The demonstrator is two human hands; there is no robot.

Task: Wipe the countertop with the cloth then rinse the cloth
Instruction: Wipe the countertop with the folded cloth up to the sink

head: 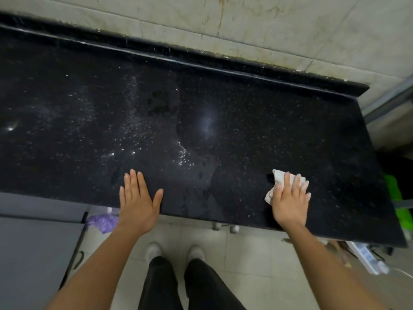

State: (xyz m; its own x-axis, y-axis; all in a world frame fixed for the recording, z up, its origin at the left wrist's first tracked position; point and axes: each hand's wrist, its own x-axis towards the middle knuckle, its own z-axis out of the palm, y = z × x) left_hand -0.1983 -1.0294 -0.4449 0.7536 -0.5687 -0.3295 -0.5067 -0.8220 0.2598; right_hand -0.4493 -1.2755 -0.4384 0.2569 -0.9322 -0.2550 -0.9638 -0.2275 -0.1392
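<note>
A black speckled countertop (245, 121) runs across the view, with wet droplets and smears over its middle and left. A small crumpled white cloth (278, 177) lies near the front edge at the right. My right hand (290, 202) presses flat on the cloth, fingers spread over it, covering most of it. My left hand (138, 200) rests flat and empty on the counter's front edge, fingers together, thumb out. No sink or tap is in view.
A raised black backsplash lip (201, 61) borders the stained tile wall (268, 25). The counter ends at the right (380, 175). Below are a grey cabinet (33, 242), a purple bag (102, 222), a white power strip (368, 258) and my feet on the tiled floor.
</note>
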